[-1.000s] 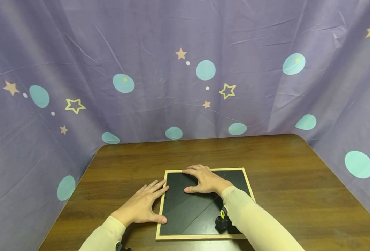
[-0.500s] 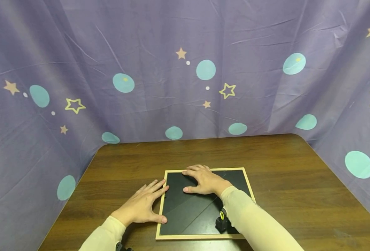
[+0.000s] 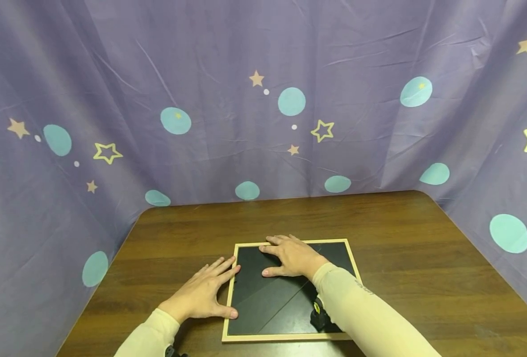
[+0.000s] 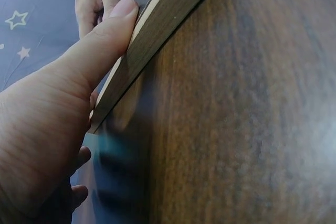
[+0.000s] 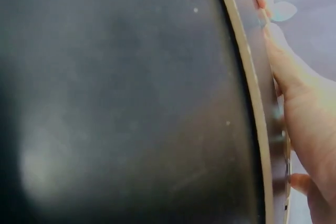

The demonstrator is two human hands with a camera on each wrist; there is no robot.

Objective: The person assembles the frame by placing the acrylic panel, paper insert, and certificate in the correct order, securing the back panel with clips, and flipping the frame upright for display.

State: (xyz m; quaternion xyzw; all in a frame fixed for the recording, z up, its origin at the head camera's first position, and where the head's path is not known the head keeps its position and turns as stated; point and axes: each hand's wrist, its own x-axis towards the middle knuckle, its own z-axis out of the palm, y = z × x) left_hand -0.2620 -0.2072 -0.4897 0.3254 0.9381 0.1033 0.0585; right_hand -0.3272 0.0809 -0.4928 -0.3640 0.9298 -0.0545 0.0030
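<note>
A black board in a pale wooden frame [image 3: 290, 337], like a small chalkboard, lies flat on the table. Faint straight lines cross its dark surface. My left hand [image 3: 201, 292] spreads its fingers at the frame's left side; the thumb and index finger reach over that edge. In the left wrist view, the left thumb [image 4: 113, 30] rests along the frame's top edge [image 4: 157, 19]. My right hand [image 3: 292, 255] lies over the board's upper left area, fingertips at the far edge and thumb over the black surface. What lies under its palm is hidden.
The brown wooden table [image 3: 415, 277] extends around the board on all sides. A purple curtain [image 3: 228, 124] with stars and blue dots hangs behind and at both sides. A small black device [image 3: 319, 317] sits at the right wrist, above the board.
The head view has shifted very slightly. Both hands stay almost where they were, with only a tiny shift of the right fingers and wrist. The board has not visibly moved.
</note>
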